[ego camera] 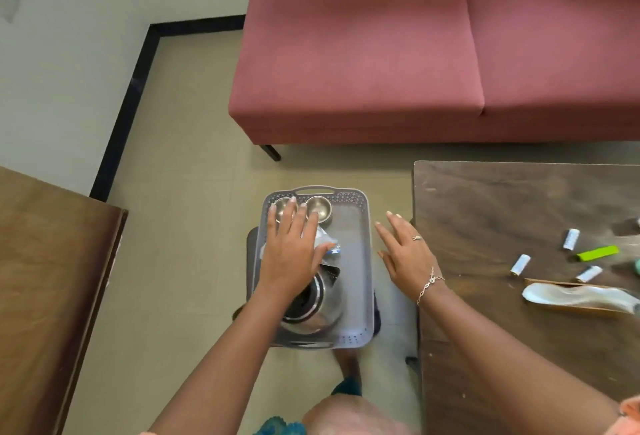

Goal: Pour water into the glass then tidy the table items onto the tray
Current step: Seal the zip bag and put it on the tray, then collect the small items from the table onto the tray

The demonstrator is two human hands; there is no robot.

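Observation:
A grey plastic tray [356,261] sits on a small dark stool between two tables. Inside it stand a steel jug [317,303] near the front, two small steel glasses [319,207] at the far end, and a plastic water bottle [327,242] lying between them. My left hand [292,254] is spread flat over the tray, fingers straight, above the bottle and one glass, part of which it hides. My right hand [408,254] hovers open just right of the tray, beside the dark table's corner, holding nothing.
The dark wooden table [502,213] on the right carries several white spools [519,264], a green block [597,252] and a clear package [578,297]. Another wooden table [52,261] stands at left. A pink sofa [381,71] lies beyond; tiled floor surrounds the stool.

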